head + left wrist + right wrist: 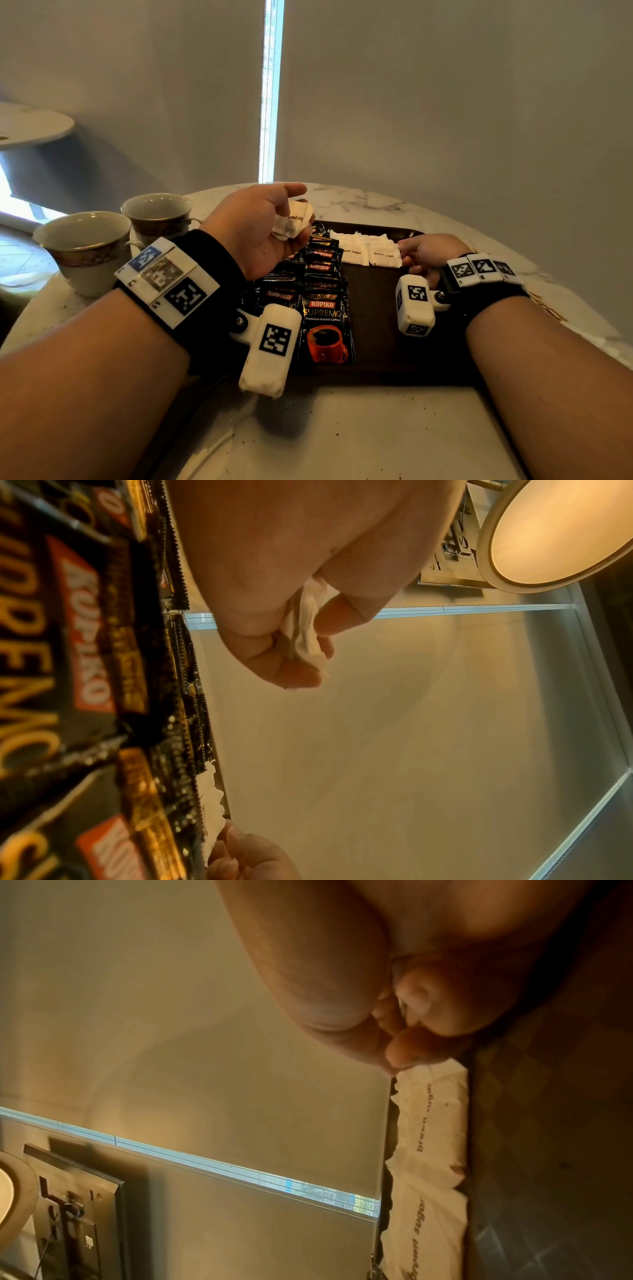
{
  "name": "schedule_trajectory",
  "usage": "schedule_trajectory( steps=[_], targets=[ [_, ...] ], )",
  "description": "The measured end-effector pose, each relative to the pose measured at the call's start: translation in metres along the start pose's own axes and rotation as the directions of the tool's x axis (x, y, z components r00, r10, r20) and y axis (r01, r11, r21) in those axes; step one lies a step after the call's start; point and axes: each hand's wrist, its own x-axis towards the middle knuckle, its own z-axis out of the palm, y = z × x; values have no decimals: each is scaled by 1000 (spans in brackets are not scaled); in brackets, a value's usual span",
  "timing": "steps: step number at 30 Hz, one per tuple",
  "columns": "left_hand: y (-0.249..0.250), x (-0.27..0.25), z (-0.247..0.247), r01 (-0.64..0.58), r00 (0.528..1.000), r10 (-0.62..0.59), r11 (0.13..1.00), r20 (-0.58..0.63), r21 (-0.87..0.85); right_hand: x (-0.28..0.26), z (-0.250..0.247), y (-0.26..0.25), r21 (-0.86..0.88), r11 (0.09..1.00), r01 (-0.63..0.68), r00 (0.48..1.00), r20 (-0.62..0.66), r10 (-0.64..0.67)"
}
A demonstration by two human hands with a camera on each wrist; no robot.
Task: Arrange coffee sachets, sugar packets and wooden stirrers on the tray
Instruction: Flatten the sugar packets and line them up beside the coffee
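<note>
A dark brown tray (376, 329) lies on the marble table. Several black Kopiko coffee sachets (323, 308) overlap in a column down its left side. White brown-sugar packets (371, 251) lie side by side at its far edge. My left hand (303, 210) is raised above the sachets and grips a small bunch of sugar packets (291, 222), seen crumpled between thumb and fingers (304, 631). My right hand (419, 253) rests low on the tray, its curled fingertips (397, 1053) pinching the near end of the rightmost laid packet (431, 1110).
Two gold-rimmed cups (82, 246) (159, 214) stand on the table to the left of the tray. Thin brown sticks (546, 305), possibly stirrers, lie on the table to the right of the tray. A blind hangs close behind the table (342, 428).
</note>
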Motion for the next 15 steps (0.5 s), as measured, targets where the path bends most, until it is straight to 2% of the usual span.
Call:
schedule_trajectory(
  steps=[5, 7, 11, 15],
  targets=[
    [0, -1, 1, -10, 999, 12, 997, 31, -75, -4, 1, -3, 111, 991, 69, 995, -84, -60],
    [-1, -1, 1, -11, 998, 18, 995, 63, -96, -12, 2, -11, 183, 978, 100, 994, -73, -88],
    [-3, 2, -1, -21, 993, 25, 999, 119, -36, -51, 10, -34, 317, 932, 177, 977, 54, -204],
    [-4, 1, -1, -34, 992, 34, 999, 124, -2, -94, 30, -44, 302, 906, 298, 893, 247, -376]
  ],
)
